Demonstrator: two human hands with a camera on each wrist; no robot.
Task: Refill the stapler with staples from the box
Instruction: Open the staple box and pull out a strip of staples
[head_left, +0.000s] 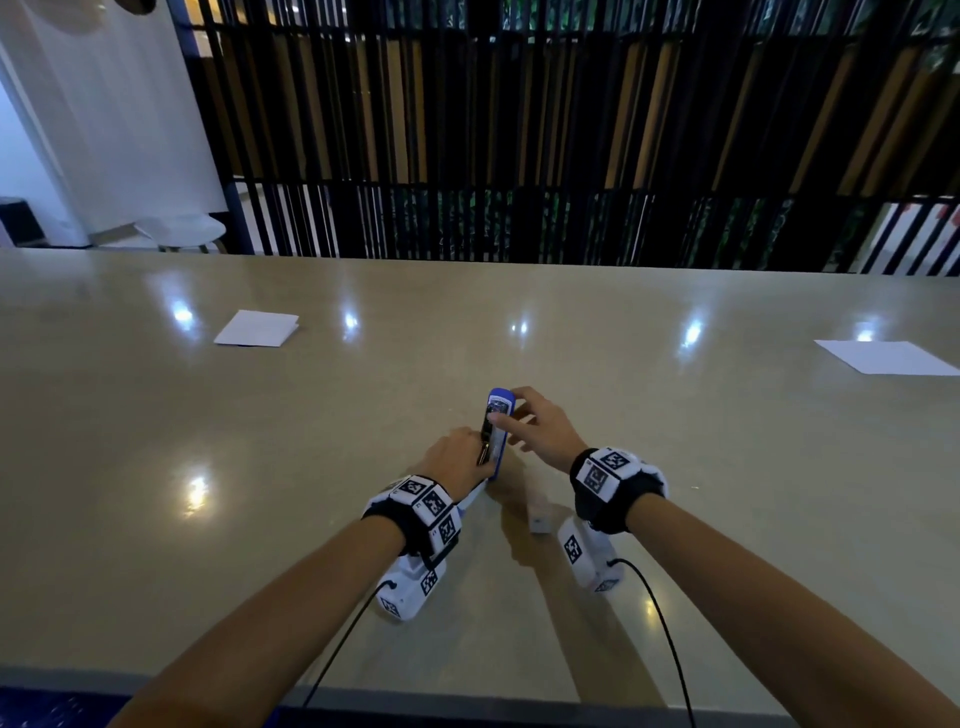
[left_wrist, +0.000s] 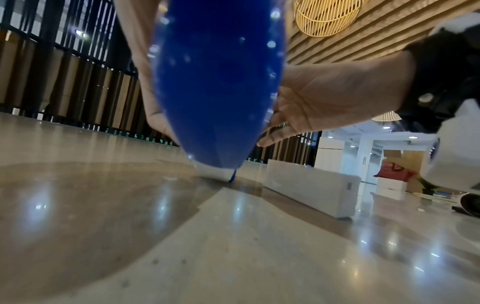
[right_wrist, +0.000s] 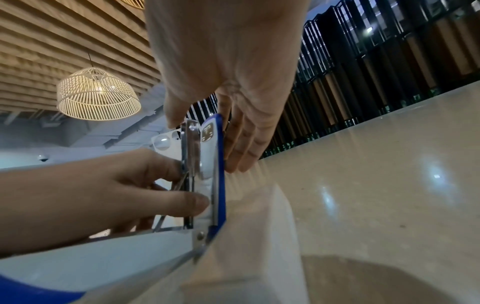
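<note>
The blue stapler (head_left: 498, 431) stands swung open on the beige table (head_left: 208, 467), its blue lid upright and its white base lying toward me. My right hand (head_left: 506, 410) pinches the lid's top end, thumb on the inner side and fingers (right_wrist: 241, 148) behind it. My left hand (head_left: 480, 457) grips the metal staple rail (right_wrist: 189, 156) from the left; its fingertips (right_wrist: 197, 202) touch the rail. A small white staple box (head_left: 540, 522) lies on the table just right of the stapler's base, also in the left wrist view (left_wrist: 311, 185). I cannot see whether staples are in the rail.
A folded white paper (head_left: 257, 328) lies at the far left of the table, and a flat white sheet (head_left: 883, 357) at the far right. A black slatted screen (head_left: 519, 156) stands behind the table. The table's front edge (head_left: 467, 696) runs under my forearms.
</note>
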